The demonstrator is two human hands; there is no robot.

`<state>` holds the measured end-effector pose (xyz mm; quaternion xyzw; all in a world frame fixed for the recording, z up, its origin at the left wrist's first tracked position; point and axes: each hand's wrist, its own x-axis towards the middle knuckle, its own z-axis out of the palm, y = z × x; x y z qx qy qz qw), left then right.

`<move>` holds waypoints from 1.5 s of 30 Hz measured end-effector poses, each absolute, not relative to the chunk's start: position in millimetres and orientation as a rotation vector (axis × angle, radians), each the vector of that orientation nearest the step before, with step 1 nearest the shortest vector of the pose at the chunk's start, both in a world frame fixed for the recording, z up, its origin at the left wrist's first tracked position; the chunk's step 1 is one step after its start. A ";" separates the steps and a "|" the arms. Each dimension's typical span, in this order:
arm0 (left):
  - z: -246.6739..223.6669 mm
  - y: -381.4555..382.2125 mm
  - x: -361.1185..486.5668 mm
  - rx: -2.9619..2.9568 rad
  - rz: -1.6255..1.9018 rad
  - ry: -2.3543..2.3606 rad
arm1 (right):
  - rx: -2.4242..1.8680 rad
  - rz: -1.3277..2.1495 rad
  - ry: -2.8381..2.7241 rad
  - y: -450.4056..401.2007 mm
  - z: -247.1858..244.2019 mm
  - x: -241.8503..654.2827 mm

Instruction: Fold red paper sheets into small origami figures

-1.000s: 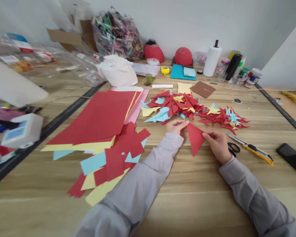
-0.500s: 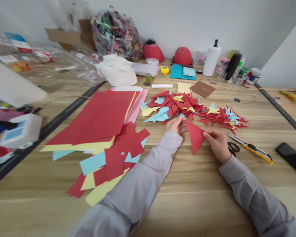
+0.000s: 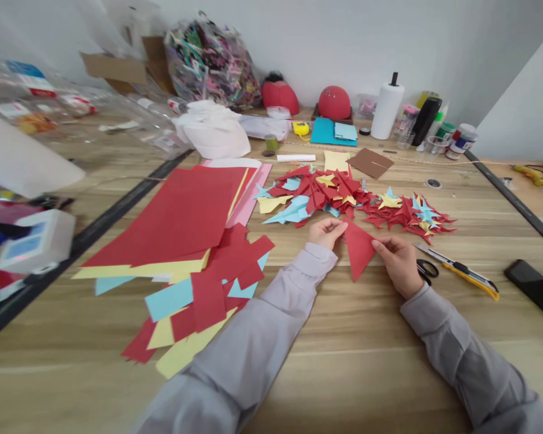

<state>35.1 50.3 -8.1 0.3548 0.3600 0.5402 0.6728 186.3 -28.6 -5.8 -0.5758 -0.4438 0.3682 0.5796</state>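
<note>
On my feed, my left grip (image 3: 326, 233) and right grip (image 3: 400, 264) pinch a red paper triangle (image 3: 359, 250), held just below the paper heap (image 3: 319, 193). Scissors (image 3: 428, 271) lie below the heap's right end.

wood table (image 3: 353, 367); red paper sheets (image 3: 172, 217); cut paper stars (image 3: 317, 193); scissors (image 3: 428, 270); yellow utility knife (image 3: 461, 272); black phone (image 3: 536, 284)

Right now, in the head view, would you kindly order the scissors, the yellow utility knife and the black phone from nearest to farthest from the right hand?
1. Black-handled scissors: directly beside the right hand, on its outer side.
2. Yellow utility knife: just beyond the scissors, further right.
3. Black phone: farthest, near the table's right side.
</note>
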 end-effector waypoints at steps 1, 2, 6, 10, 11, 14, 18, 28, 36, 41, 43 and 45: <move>-9.2 50.5 36.2 0.814 1.235 0.823 | -1.348 0.859 -1.042 -28.7 -5.4 185.9; -9.9 50.6 37.2 0.826 1.250 0.835 | -1.350 0.857 -1.046 -28.8 -4.9 185.4; -9.3 50.3 38.0 0.837 1.248 0.833 | -1.351 0.844 -1.055 -29.2 -3.3 184.5; -5.8 50.9 34.8 0.743 1.226 0.802 | -1.361 0.833 -1.054 -28.9 -5.3 186.0; -4.9 51.0 34.2 0.716 1.235 0.798 | -1.358 0.832 -1.052 -28.8 -6.1 186.5; -2.5 50.9 34.0 0.668 1.251 0.778 | -1.349 0.830 -1.058 -28.7 -7.7 187.5; -1.6 50.2 35.0 0.683 1.247 0.782 | -1.355 0.839 -1.067 -28.8 -8.2 187.9; -5.7 51.4 34.0 0.686 1.231 0.784 | -1.366 0.822 -1.083 -29.5 -5.0 186.7; -1.1 48.8 35.6 0.717 1.207 0.804 | -1.356 0.829 -1.056 -29.2 -6.0 186.3; -3.7 48.7 36.3 0.754 1.210 0.811 | -1.359 0.820 -1.067 -29.2 -6.1 186.3; -4.5 49.6 36.0 0.729 1.209 0.807 | -1.362 0.815 -1.072 -29.2 -6.0 186.3; -4.7 50.0 35.7 0.720 1.205 0.808 | -1.364 0.813 -1.073 -29.2 -5.6 186.2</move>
